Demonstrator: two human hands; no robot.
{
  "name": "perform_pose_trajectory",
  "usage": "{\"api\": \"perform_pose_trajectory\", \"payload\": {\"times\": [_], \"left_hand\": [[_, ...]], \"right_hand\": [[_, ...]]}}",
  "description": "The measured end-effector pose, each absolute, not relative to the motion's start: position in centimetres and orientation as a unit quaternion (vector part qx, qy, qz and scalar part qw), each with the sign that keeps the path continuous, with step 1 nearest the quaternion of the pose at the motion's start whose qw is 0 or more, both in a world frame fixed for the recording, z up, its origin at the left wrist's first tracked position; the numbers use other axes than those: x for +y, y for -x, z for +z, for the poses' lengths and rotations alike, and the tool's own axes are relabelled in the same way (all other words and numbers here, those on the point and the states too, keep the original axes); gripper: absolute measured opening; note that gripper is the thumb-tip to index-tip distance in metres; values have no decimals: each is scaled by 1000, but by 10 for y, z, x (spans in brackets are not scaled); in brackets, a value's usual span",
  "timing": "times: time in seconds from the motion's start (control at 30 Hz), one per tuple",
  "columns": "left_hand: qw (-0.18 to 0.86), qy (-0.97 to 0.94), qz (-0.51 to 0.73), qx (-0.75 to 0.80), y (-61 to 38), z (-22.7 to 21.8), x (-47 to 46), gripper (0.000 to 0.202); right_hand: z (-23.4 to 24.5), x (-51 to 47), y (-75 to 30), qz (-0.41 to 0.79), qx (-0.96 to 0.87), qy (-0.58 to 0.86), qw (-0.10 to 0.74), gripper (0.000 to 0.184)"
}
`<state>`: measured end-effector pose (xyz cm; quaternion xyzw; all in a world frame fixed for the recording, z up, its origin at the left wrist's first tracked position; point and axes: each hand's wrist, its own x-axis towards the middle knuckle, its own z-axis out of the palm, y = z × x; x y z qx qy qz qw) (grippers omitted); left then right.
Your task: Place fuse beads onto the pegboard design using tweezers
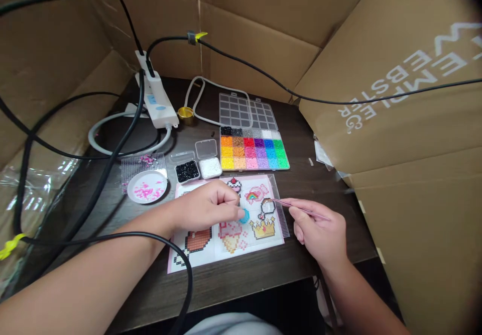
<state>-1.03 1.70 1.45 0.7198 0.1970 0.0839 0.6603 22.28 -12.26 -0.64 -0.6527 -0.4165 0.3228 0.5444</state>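
My right hand (320, 229) grips pink tweezers (301, 208), whose tips point left over a black outlined bead shape on the pattern sheet (259, 248). My left hand (209, 204) rests over the middle of the sheet with its fingers curled. Its thumb lies beside a round blue piece (245, 216); what the fingers hold, if anything, is hidden. Printed pixel pictures show on the sheet, among them a yellow crown (263, 229) and an ice cream cone (230, 237). A clear pegboard (283, 219) sticks out at the sheet's right edge.
Behind the sheet stand a bead box (254, 149) with many colours, a black bead case (187, 172) and a white bead case (210, 168). A white dish (147, 187) holds pink beads. A power strip (158, 101), black cables (113, 159) and cardboard walls (256, 28) surround the desk.
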Motion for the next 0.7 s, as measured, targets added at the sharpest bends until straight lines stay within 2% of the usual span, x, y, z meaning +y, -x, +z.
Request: {"api": "perform_pose_trajectory", "payload": {"times": [0.2,0.7], "left_hand": [[661,-723,89,182,9,13,18,46],[663,-717,77,201,7,16,16,46]], "right_hand": [[-20,-126,-227,340,-419,632,556,10],[-17,-117,-234,389,-455,614,514,9]]}}
